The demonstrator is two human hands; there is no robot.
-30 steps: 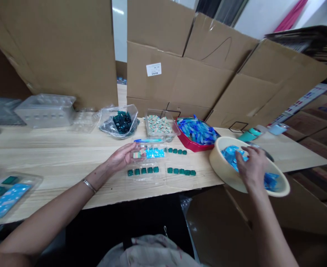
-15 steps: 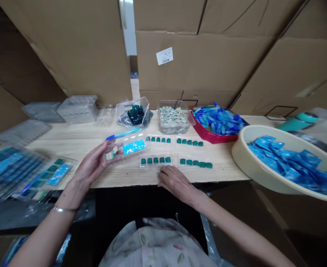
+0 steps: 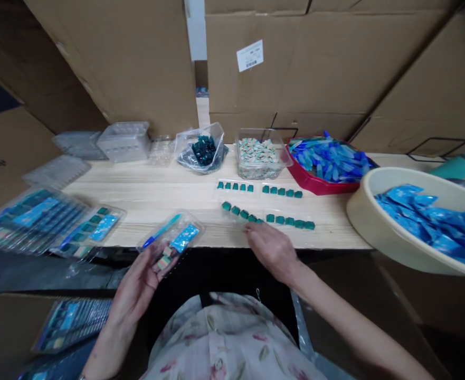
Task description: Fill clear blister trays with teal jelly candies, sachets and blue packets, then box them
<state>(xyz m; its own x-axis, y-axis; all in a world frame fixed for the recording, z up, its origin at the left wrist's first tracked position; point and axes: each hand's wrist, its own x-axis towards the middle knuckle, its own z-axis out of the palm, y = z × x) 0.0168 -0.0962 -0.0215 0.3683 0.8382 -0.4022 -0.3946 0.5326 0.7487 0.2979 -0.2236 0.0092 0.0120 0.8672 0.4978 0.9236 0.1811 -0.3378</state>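
At the table edge [image 3: 216, 243], left grip [image 3: 138, 285] clasps tray [image 3: 173, 233]; right grip [image 3: 274, 250], partly hidden, unclear.

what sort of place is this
Likely a packing workshop: the left hand holds a clear tray, stacked filled trays lie at far left, and a bowl of blue packets is at right.

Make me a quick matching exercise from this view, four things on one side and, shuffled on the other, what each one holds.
1. Left hand
2. Red tray
3. Cream basin
4. Clear bag

A. Pile of blue packets
B. Dark green pieces
C. Clear pack with a blue pen
D. Heap of blue sticks

Pairs: 1-C, 2-D, 3-A, 4-B.
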